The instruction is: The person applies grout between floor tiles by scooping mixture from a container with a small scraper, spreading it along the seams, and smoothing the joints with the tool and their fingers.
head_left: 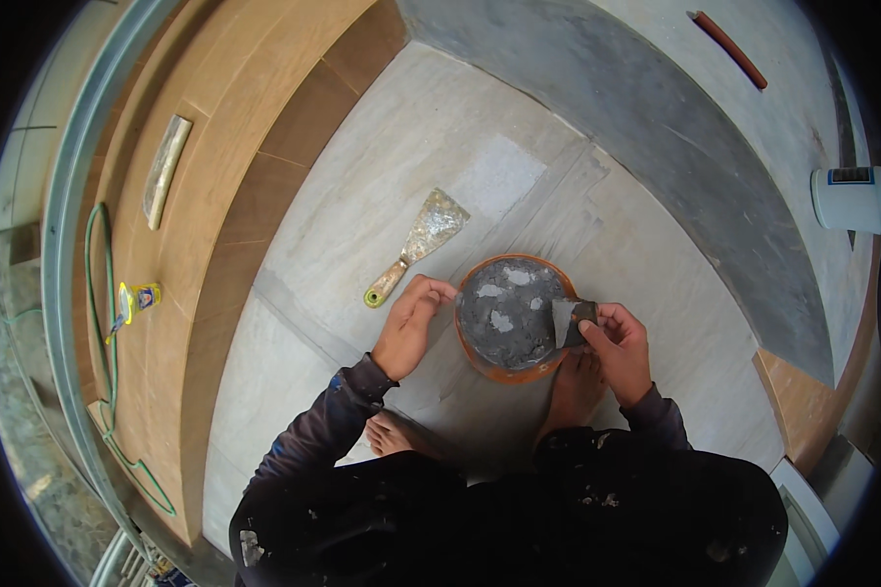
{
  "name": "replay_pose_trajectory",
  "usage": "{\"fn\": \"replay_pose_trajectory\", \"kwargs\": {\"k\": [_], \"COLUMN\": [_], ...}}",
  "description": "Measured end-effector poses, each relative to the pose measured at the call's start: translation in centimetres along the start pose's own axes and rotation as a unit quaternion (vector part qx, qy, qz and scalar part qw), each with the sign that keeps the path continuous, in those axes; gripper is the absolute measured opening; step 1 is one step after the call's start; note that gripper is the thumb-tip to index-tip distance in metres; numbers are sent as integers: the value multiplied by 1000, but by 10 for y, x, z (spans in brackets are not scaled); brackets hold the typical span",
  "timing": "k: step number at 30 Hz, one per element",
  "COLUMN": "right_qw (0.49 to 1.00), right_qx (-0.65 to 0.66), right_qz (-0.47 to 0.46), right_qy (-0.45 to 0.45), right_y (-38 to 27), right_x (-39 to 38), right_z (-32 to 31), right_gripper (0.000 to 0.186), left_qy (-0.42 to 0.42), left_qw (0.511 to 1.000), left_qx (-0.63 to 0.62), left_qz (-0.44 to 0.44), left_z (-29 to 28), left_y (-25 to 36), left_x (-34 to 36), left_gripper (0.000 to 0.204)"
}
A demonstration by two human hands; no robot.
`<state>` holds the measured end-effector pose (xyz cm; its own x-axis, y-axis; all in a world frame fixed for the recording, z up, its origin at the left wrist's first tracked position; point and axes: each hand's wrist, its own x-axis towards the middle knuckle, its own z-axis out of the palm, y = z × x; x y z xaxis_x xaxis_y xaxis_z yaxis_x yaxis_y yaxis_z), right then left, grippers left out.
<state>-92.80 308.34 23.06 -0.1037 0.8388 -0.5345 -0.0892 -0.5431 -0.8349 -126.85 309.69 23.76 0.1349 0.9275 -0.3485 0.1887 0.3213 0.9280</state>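
Observation:
On the tiled floor between my feet stands a round orange-brown bowl (507,374) of dark grey mortar (533,308) with pale patches on top. My left hand (411,323) reaches to the bowl's left rim, fingers stretched out and fingertips at the edge. Pinched between the thumb and fingers of my right hand (619,350) is a small flat scraper blade (565,321), grey with a darker stained part, over the bowl's right rim. A wide putty knife (431,235), crusted with dried material, lies beyond my left hand.
A wood-toned tiled step (255,196) curves along the left, carrying a long-handled tool (166,171), a yellow packet (139,298) and a green hose (108,391). A grey ledge (656,137) borders the right, with a reddish-brown stick (729,51) and a white bucket (852,201).

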Motion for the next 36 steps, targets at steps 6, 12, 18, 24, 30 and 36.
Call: {"fn": "replay_pose_trajectory", "kwargs": {"k": [6,12,18,24,30,36], "right_qw": [1000,999,998,997,998,998], "right_qx": [11,4,-55,-35,-11,-8], "right_qz": [11,14,25,36,43,36], "right_qy": [21,37,33,53,53,46], "right_y": [-29,-57,-67,-85,-88,-92], "right_x": [9,64,123,172,200,207], "right_z": [-9,-28,-64,-60,-57,-55], "right_gripper": [16,16,15,14,15,19], "left_qy": [69,75,132,160,188,189], "left_qw": [857,681,596,567,549,571], "left_qx": [477,688,760,780,784,778], "left_qz": [184,239,223,212,219,180], "left_z": [-58,-95,-87,-88,-90,-83], "left_y": [82,113,80,66,61,57], "left_x": [93,277,415,481,511,526], "left_gripper": [32,46,49,43,41,44]}}
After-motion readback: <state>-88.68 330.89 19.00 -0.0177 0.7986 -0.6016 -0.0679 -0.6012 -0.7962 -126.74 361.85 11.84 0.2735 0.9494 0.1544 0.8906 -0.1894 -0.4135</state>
